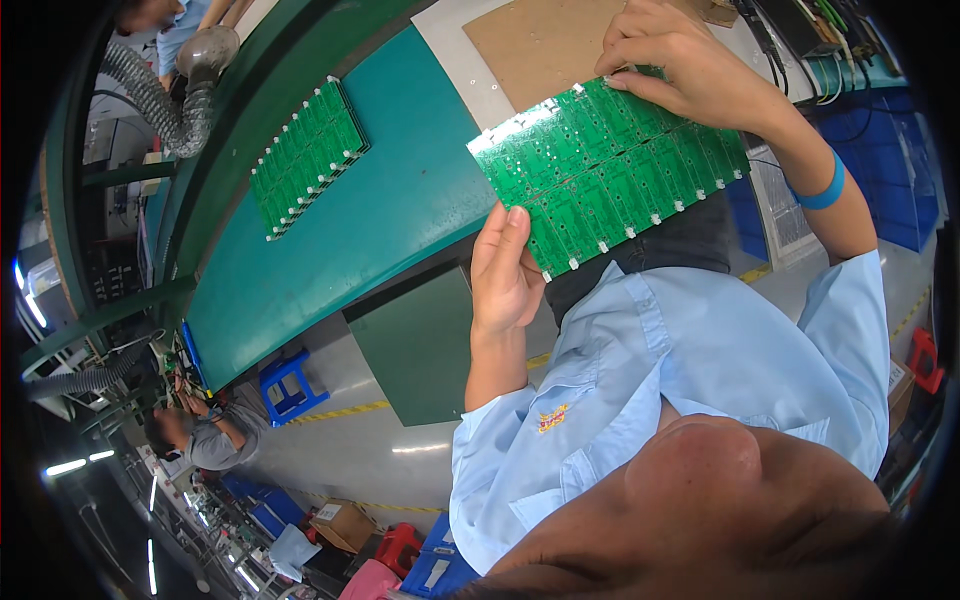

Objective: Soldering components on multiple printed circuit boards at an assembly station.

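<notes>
Rectangular green printed circuit board with white connectors point(610, 170) is raised at upper centre of frame. Left hand point(503, 265) grips its left edge, thumb on the face. Right hand point(675, 58) touches the upper edge, fingers bent — grip cannot be confirmed. Stacked green circuit boards point(308, 160) lie upper left on the teal-topped desk point(410, 150).

I can't read any txt here: red-yellow mark point(553, 418) on blue shirt point(720, 340) & white label point(328, 512) on cardboard box point(352, 527) both illegible, AFAICT.
</notes>
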### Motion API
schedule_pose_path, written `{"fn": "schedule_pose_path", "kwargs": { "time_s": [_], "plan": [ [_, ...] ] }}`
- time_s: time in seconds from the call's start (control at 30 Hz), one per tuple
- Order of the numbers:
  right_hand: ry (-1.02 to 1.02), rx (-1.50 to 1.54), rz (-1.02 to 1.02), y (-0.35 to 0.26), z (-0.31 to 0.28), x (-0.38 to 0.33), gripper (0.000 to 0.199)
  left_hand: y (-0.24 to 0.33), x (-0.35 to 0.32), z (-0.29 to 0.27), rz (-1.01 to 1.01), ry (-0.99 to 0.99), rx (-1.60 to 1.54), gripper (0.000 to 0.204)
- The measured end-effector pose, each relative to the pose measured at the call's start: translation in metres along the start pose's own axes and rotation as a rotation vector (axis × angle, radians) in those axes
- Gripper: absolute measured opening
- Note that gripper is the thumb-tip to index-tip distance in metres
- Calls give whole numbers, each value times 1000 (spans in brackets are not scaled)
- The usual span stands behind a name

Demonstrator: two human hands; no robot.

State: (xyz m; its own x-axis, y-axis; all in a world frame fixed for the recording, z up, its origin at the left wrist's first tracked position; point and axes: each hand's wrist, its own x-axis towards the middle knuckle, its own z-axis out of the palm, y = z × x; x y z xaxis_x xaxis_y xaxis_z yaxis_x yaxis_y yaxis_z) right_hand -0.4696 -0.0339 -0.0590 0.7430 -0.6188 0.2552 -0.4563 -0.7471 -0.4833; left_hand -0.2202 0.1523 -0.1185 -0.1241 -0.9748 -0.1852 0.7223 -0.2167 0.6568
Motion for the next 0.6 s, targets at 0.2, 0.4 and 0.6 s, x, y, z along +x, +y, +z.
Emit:
{"fn": "schedule_pose_path", "kwargs": {
  "time_s": [0.2,0.4,0.6],
  "plan": [
    [-20,-1,0,-2,-2,1,12,1,0,1,5,16,10,43],
    [-25,32,-63,4,-5,5,13,-1,0,1,14,-3,1,42],
    [-32,33,-51,-15,0,11,12,0,-2,3,-13,3,1,42]
  ]
}}
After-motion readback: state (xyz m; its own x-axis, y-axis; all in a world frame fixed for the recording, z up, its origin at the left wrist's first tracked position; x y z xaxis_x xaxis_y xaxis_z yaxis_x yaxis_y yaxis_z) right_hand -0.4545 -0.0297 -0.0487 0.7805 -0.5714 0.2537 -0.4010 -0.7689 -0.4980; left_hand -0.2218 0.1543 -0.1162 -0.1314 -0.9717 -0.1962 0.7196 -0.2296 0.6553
